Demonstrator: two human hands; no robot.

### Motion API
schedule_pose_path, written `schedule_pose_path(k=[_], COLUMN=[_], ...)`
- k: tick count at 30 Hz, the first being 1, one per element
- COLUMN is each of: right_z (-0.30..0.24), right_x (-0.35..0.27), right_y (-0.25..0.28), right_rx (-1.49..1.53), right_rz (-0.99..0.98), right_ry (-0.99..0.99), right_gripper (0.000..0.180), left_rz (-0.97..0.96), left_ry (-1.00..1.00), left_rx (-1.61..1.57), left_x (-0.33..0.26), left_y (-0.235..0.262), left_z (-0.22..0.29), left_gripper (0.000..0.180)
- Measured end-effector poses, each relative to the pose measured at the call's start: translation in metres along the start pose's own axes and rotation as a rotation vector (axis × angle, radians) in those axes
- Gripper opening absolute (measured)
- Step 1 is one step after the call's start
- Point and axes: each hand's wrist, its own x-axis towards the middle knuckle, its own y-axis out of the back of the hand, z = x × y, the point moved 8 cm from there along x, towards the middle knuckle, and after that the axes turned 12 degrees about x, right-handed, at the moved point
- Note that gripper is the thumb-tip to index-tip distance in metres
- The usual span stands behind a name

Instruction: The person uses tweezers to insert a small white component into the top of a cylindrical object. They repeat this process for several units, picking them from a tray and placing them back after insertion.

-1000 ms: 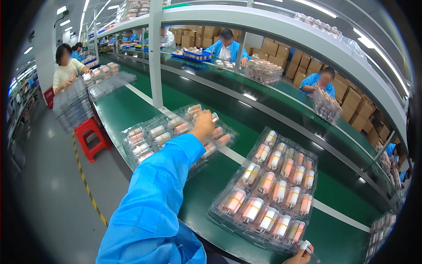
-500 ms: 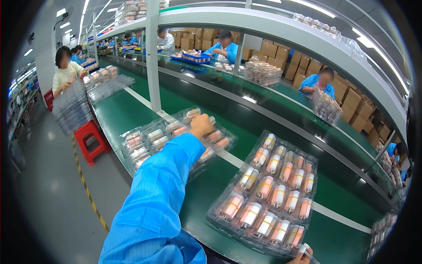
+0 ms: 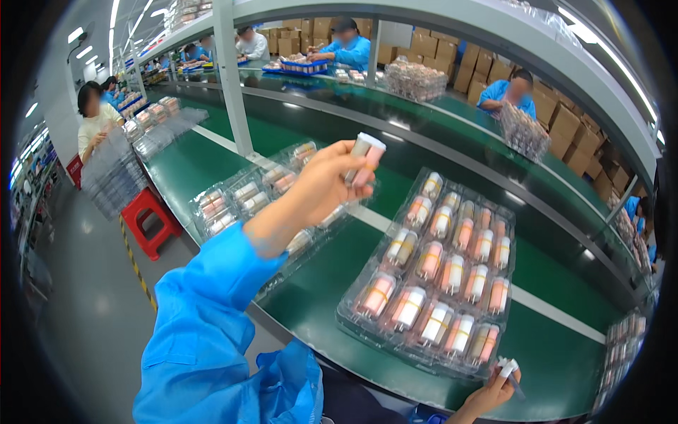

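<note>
Green conveyor belt (image 3: 332, 297) under bright strip lights, cardboard boxes (image 3: 424, 46) at twelve o'clock.
Left hand (image 3: 321, 187) pinches a pink-and-white tube (image 3: 364, 159) above the belt; right hand (image 3: 491, 392), five o'clock, grips a small white piece (image 3: 508, 369) beside the clear tray (image 3: 438, 275).

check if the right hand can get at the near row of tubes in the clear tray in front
Probably yes: the right hand sits at the belt's near edge beside the clear tray, nothing lying between, though its fingers already pinch a small white piece.
</note>
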Motion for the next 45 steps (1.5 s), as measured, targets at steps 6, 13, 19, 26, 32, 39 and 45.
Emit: schedule_pose_path(k=[6, 13, 19, 26, 32, 39, 45], right_z=[-0.055, -0.102, -0.102, -0.093, -0.090, -0.089, -0.086], right_x=[-0.015, -0.076, -0.095, -0.097, -0.098, -0.099, -0.099], right_y=[-0.039, -0.145, -0.172, -0.181, -0.183, -0.186, -0.185], right_rx=[0.162, 0.368, 0.250, 0.158, 0.180, 0.172, 0.169], right_rz=[-0.064, -0.611, -0.799, -0.842, -0.831, -0.850, -0.857], right_ry=[0.082, -0.058, -0.173, -0.190, -0.211, -0.160, -0.159], right_gripper=[0.031, 0.028, 0.024, 0.022, 0.022, 0.020, 0.019], left_rz=[-0.135, -0.184, -0.262, -0.284, -0.265, -0.242, -0.242], left_ry=[0.054, 0.078, 0.071, 0.046, -0.026, -0.032, -0.056], left_rx=[0.096, 0.242, 0.220, 0.242, 0.280, 0.295, 0.338], left_x=[-0.143, -0.187, -0.185, -0.187, -0.186, -0.188, -0.187], left_y=[-0.104, -0.139, -0.142, -0.138, -0.137, -0.135, -0.134], left_z=[-0.033, -0.101, -0.108, -0.111, -0.109, -0.110, -0.110], left_gripper=[0.055, 0.050, 0.049, 0.049, 0.050, 0.050, 0.049])
